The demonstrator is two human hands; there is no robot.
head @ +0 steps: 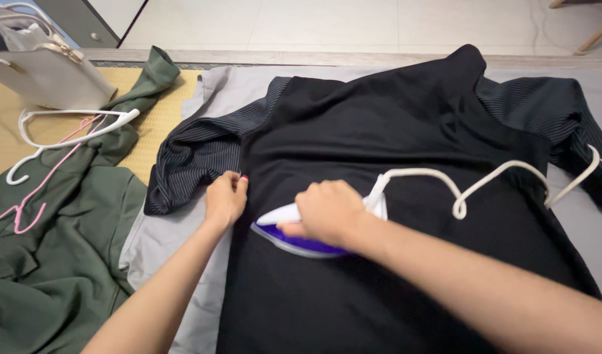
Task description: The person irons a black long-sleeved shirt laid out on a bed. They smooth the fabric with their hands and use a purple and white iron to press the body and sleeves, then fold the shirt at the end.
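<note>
Right now the right hand is closed around the white handle of an iron, fingers wrapped tight, knuckles up. Iron has a white top and purple base, sits flat on the black garment, roughly at its left-centre, nose pointing left. White cord runs from the back of the iron to the right, looping across the black fabric and off toward the right edge.

Left hand is just left of the iron, close to it but not touching. Its fingers are curled and pinching the left edge of the black garment where it meets the striped sleeve. Sleeve is dark with thin pinstripes, folded out to the left. A second striped sleeve lies at upper right.

Black garment is spread flat over a grey cloth, which covers the ironing surface; what lies under it, cannot tell. Grey cloth shows at the left side and upper right.

Left of that: a dark green garment lies crumpled over a woven yellow mat. On it rest a white hanger and a pink hanger, overlapping. A beige handbag stands at upper left. Pale tiled floor along the top.
</note>
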